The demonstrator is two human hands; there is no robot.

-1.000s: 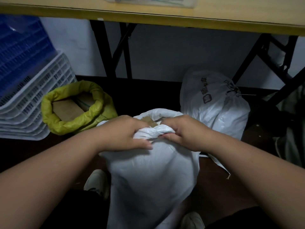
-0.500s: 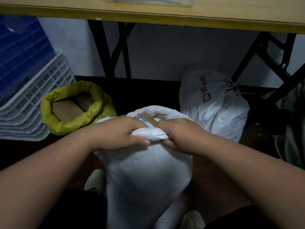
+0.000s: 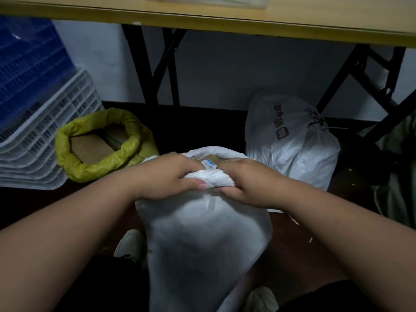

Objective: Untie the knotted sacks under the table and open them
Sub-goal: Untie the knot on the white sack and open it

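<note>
Crates, cartons and shoes around the grip

Far left of the grip, a blue slatted crate (image 3: 24, 64) leans above a stack of white slatted crates (image 3: 45, 140). Closer in on the left lies a brown cardboard box (image 3: 90, 147). Right at the grip, just behind it, shows the corner of a carton with a blue-and-white label (image 3: 210, 163). Black metal legs (image 3: 148, 70) cross in front of a pale wall (image 3: 225, 70) behind. A clear plastic tray (image 3: 225, 0) sits high above. Below the grip are two light shoes, one left (image 3: 130, 244) and one right (image 3: 261, 298), on a dark reddish floor (image 3: 299, 251). Far right hangs a grey-green cloth (image 3: 396, 176).
</note>
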